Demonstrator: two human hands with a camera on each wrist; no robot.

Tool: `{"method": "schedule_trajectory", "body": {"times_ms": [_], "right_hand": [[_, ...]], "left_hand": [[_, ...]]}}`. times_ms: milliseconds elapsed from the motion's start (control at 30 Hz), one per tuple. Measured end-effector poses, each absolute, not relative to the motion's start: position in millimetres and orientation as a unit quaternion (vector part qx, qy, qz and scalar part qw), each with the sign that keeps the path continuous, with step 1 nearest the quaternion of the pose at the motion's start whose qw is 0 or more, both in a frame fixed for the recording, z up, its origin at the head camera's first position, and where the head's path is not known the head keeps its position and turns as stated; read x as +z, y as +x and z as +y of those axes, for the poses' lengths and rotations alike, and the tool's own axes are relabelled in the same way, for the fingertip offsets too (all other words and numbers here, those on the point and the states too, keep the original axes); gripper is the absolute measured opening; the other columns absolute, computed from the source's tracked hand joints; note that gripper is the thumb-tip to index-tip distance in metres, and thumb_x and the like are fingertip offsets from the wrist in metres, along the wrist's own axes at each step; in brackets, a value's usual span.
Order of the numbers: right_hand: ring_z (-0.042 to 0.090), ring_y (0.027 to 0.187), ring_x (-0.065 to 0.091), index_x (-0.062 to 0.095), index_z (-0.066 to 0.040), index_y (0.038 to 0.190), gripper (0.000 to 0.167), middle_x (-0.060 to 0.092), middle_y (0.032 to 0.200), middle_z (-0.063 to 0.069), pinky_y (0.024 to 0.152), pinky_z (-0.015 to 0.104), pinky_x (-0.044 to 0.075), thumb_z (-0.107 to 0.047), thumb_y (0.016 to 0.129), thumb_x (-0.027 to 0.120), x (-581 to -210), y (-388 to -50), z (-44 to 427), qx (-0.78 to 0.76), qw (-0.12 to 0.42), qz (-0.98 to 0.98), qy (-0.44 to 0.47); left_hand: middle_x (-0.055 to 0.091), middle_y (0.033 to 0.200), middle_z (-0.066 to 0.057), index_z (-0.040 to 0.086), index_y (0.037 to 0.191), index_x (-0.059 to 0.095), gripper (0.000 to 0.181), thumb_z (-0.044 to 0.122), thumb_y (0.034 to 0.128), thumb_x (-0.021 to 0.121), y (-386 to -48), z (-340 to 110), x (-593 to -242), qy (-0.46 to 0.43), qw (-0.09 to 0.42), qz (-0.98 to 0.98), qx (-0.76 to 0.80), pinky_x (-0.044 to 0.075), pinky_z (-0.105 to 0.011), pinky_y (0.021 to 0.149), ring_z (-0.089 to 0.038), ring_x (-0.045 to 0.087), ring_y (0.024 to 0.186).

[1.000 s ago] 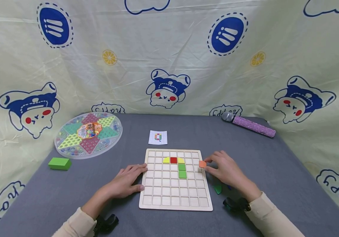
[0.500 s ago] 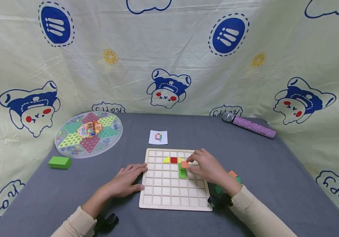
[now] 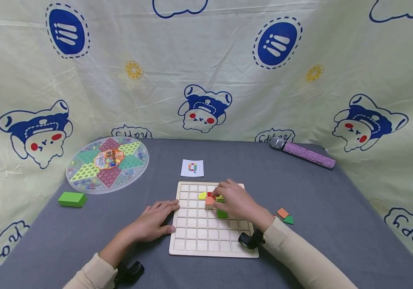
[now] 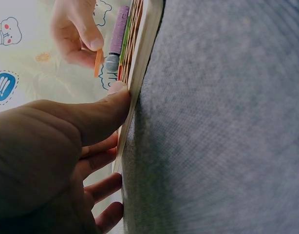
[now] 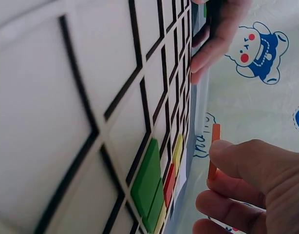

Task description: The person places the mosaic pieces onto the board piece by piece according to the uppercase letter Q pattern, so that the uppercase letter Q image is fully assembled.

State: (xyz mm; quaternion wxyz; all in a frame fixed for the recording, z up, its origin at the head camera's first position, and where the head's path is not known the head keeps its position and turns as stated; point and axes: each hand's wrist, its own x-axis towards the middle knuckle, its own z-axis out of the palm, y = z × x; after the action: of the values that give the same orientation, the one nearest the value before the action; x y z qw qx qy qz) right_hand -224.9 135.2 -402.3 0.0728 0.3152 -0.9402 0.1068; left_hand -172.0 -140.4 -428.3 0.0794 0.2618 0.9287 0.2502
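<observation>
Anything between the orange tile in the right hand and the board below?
Nothing visible: open space separates the orange tile, pinched in the right hand, from the board. The left hand is at its left edge.

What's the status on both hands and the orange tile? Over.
Left hand rests against board, left edge. Right hand pinches orange tile, raised above board. In the way: right hand partly covers green tiles, head view.
</observation>
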Motion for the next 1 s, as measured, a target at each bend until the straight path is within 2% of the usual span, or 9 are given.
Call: {"method": "schedule_trajectory", "body": {"times_ms": [333, 1000], "right_hand": [[0.011, 0.081, 0.049, 0.072, -0.017, 0.093, 0.018, 0.065, 0.090, -0.005, 0.071, 0.027, 0.040, -0.030, 0.081, 0.072, -408, -232, 120, 0.098, 0.072, -0.932, 0.341], [0.013, 0.080, 0.054, 0.073, -0.018, 0.089, 0.013, 0.065, 0.087, -0.005, 0.071, 0.028, 0.043, -0.028, 0.081, 0.072, -416, -236, 114, 0.086, 0.069, -0.934, 0.340]], "left_hand": [[0.036, 0.151, -0.008, 0.010, 0.140, 0.042, 0.060, 0.028, 0.0882, 0.065, -172, -140, -429, 0.258, 0.081, 0.930, 0.251, 0.028, -0.056, 0.099, -0.032, 0.035, 0.135], [0.036, 0.151, -0.007, 0.011, 0.141, 0.042, 0.059, 0.029, 0.0887, 0.064, -173, -140, -429, 0.257, 0.081, 0.931, 0.244, 0.029, -0.056, 0.098, -0.031, 0.035, 0.135]]}}
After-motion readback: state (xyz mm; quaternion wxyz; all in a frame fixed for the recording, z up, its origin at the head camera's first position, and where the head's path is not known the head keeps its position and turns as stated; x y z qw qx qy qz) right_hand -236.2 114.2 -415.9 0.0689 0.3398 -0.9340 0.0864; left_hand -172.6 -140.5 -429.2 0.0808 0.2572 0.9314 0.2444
